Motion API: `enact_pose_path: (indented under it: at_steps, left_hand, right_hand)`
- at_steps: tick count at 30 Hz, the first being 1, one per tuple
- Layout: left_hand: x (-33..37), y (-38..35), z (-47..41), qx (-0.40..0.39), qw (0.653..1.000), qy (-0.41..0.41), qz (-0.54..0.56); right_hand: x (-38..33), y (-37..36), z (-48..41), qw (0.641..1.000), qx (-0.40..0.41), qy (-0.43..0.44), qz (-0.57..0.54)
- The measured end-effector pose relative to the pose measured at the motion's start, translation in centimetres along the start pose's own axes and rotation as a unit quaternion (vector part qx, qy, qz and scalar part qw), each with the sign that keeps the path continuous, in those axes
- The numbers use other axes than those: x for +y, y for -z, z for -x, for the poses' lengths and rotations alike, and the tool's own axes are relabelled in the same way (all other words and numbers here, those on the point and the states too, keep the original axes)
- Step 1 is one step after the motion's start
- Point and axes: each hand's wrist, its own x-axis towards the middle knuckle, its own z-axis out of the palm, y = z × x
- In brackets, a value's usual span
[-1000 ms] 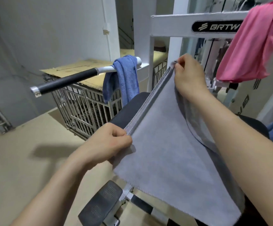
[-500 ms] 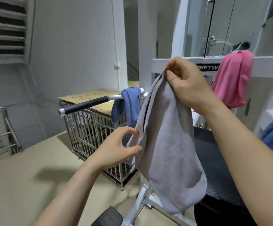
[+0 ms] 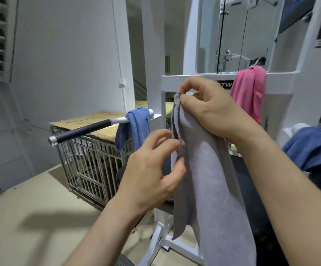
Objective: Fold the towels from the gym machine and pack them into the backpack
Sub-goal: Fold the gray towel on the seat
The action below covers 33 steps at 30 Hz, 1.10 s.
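While the right hand (image 3: 213, 112) pinches the top corner of the grey towel (image 3: 209, 189), which hangs before the white gym machine (image 3: 190, 45), the left hand (image 3: 152, 173) pinches its left edge lower down, a blue towel (image 3: 136, 127) draped over the machine's handle bar (image 3: 82, 131) and a pink towel (image 3: 249, 91) over its crossbar (image 3: 282, 81)

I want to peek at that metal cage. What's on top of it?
Flat brown cardboard lies on top of the metal cage. The handle bar and the blue towel hanging on it hide part of it.
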Motion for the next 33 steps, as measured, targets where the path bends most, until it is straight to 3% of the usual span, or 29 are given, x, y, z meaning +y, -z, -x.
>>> enact_pose_path:
  at_steps: [3, 6, 9, 11, 13, 17, 19, 22, 24, 28, 31, 33]
  left_hand:
    - [1.8, 0.3, 0.0, -0.013, 0.992, -0.078, -0.097]
    - [1.0, 0.0, -0.8, -0.047, 0.992, -0.032, -0.113]
    - [-2.4, -1.2, -1.0, -0.185, 0.975, 0.095, 0.074]
    - [-4.0, -1.5, -0.5, -0.285, 0.919, 0.155, 0.224]
    - [-4.9, -2.1, 0.1, -0.317, 0.876, 0.165, 0.323]
    - [-5.2, -3.8, 0.2, -0.318, 0.859, 0.172, 0.362]
    - [-6.3, -4.0, -0.5, -0.286, 0.879, 0.189, 0.331]
    - [-10.1, -3.4, -2.4, -0.173, 0.938, 0.206, 0.219]
    - [-12.8, -3.0, -3.9, -0.115, 0.957, 0.199, 0.174]
    - [-18.2, -2.4, -7.9, -0.147, 0.952, 0.215, 0.158]
    - [-23.2, -3.2, -11.8, -0.178, 0.968, 0.171, 0.038]
    - [-25.7, -4.4, -14.6, -0.145, 0.976, 0.160, -0.003]
  right_hand:
    - [-0.7, 0.4, 0.6, 0.999, -0.037, -0.006, 0.017]
    - [-1.2, 1.2, 1.0, 0.998, -0.050, -0.006, 0.029]
    - [-0.8, 2.3, 0.7, 1.000, -0.013, -0.011, 0.021]
    - [-0.4, 3.0, 0.5, 0.999, 0.023, -0.029, -0.003]
    - [0.1, 3.4, 0.4, 0.994, 0.038, -0.062, -0.083]
    - [1.6, 3.1, -0.6, 0.979, 0.023, -0.107, -0.175]
    - [3.0, 2.9, -1.7, 0.979, 0.042, -0.123, -0.156]
    - [6.0, 2.7, -3.7, 0.980, 0.114, -0.156, -0.054]
    - [8.2, 2.2, -5.2, 0.974, 0.137, -0.178, 0.007]
    - [12.3, 1.1, -9.2, 0.960, 0.162, -0.200, 0.109]
    - [14.9, 1.3, -12.9, 0.937, 0.188, -0.225, 0.188]
    - [16.6, 1.6, -14.7, 0.927, 0.214, -0.250, 0.179]
